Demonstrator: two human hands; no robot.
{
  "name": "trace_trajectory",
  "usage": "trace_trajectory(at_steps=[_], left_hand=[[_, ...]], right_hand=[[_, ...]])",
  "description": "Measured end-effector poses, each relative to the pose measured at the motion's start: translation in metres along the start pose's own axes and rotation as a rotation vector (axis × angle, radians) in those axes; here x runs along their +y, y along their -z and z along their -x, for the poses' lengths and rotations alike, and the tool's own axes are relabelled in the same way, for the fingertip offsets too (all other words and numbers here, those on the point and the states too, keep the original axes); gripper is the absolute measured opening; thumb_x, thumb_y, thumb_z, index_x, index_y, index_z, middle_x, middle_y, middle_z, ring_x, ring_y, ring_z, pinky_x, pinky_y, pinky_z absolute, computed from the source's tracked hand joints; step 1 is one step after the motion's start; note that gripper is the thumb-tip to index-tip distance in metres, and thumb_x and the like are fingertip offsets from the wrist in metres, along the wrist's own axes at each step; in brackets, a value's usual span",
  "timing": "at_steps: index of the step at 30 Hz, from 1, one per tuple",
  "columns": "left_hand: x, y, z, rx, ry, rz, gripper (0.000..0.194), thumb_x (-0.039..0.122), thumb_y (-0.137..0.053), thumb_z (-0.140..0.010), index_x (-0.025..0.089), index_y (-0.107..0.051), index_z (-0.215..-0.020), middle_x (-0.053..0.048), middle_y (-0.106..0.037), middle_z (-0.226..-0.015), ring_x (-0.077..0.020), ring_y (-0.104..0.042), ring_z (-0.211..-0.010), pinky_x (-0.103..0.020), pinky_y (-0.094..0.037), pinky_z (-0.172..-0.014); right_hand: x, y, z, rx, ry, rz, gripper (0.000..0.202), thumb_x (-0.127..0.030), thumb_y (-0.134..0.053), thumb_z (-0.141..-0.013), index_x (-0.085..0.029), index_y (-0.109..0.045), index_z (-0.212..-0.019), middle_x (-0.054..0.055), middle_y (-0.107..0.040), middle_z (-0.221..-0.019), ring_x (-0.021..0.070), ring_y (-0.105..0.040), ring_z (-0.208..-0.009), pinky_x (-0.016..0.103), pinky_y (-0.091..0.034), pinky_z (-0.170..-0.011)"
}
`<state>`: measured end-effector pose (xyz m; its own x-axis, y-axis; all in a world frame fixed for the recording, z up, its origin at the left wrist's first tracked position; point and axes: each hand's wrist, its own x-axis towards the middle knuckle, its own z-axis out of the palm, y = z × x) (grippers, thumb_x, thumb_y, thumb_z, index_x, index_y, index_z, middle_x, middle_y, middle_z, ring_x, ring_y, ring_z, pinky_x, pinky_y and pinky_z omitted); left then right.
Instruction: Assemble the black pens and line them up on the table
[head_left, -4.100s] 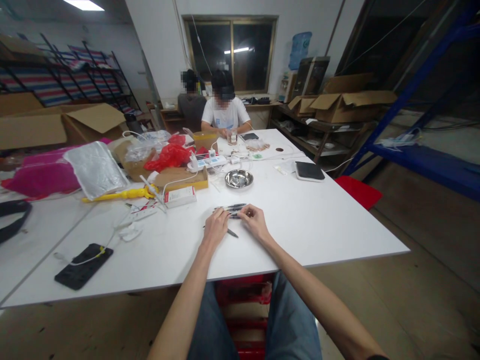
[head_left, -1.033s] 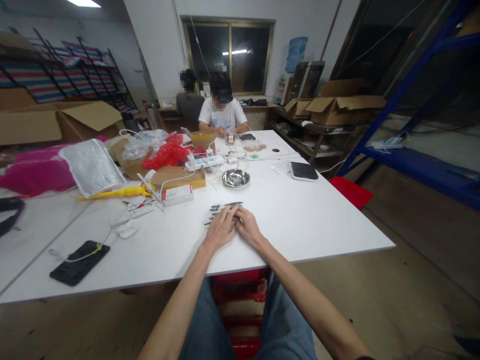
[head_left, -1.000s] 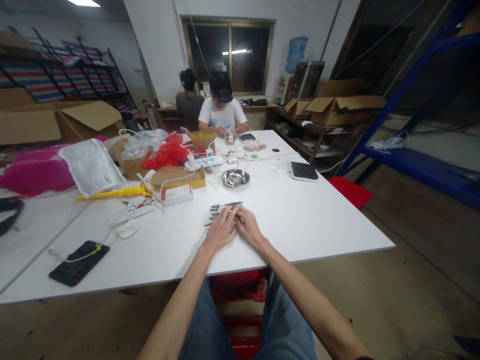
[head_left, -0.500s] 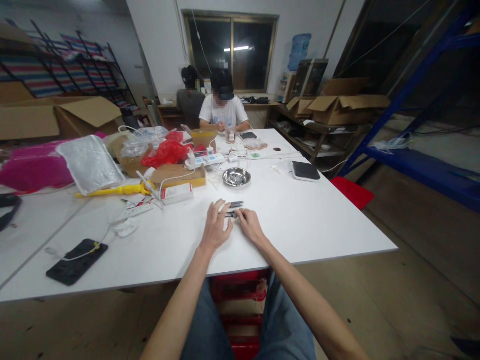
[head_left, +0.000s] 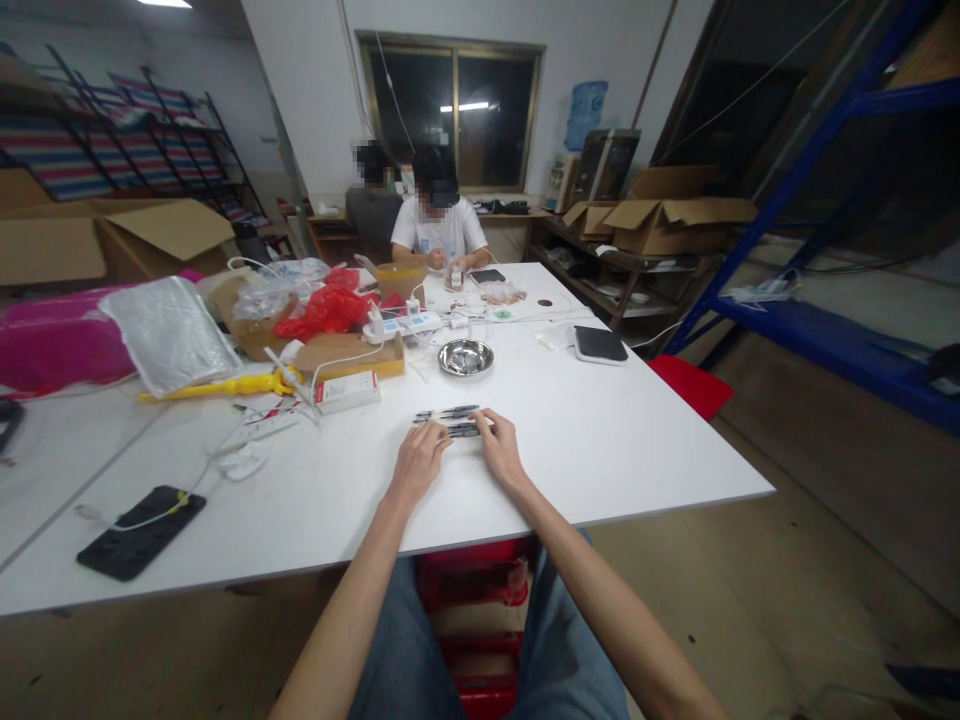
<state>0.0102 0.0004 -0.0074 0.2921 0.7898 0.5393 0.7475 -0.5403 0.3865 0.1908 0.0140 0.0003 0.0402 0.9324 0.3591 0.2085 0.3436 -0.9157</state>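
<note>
While our left hand [head_left: 421,452] and right hand [head_left: 496,442] curl at opposite ends of the nearer pens [head_left: 463,430] on the tabletop [head_left: 600,440], whether gripping we cannot tell, uneven pressure could roll some apart.

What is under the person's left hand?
The nearer pens on the white table show to the right of the left hand; their left ends, and anything else beneath it, are covered.

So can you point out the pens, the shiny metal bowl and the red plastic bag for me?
Pens [head_left: 448,412]: head view, middle of the row's far edge.
Metal bowl [head_left: 466,372]: head view, near side, just below the rim.
Red plastic bag [head_left: 327,311]: head view, middle of its crumpled surface.
</note>
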Motion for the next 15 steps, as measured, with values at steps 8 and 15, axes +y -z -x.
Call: trace_trajectory(at_steps=[8,15], left_hand=[[-0.0015,0.0006,0.0010,0.007,0.030,0.036,0.023,0.032,-0.046,-0.099,0.022,-0.064,-0.109,-0.005,-0.069,-0.101,-0.0184,-0.065,-0.091,-0.032,-0.051,-0.086],[-0.0020,0.0011,0.0016,0.034,0.030,0.008,0.022,0.033,-0.048,-0.098,0.022,-0.067,-0.101,-0.005,-0.068,-0.097,-0.0191,-0.063,-0.092,-0.033,-0.049,-0.085]], right_hand=[[0.0035,-0.0030,-0.0018,-0.181,0.044,-0.033,0.024,-0.040,-0.062,-0.086,-0.019,-0.066,-0.094,0.004,-0.068,-0.090,0.0157,-0.057,-0.073,0.024,-0.043,-0.063],[0.0057,-0.0028,-0.0004,-0.180,0.000,0.034,0.033,-0.046,-0.060,-0.088,-0.017,-0.068,-0.077,-0.001,-0.058,-0.064,0.0142,-0.049,-0.061,0.024,-0.039,-0.059]])
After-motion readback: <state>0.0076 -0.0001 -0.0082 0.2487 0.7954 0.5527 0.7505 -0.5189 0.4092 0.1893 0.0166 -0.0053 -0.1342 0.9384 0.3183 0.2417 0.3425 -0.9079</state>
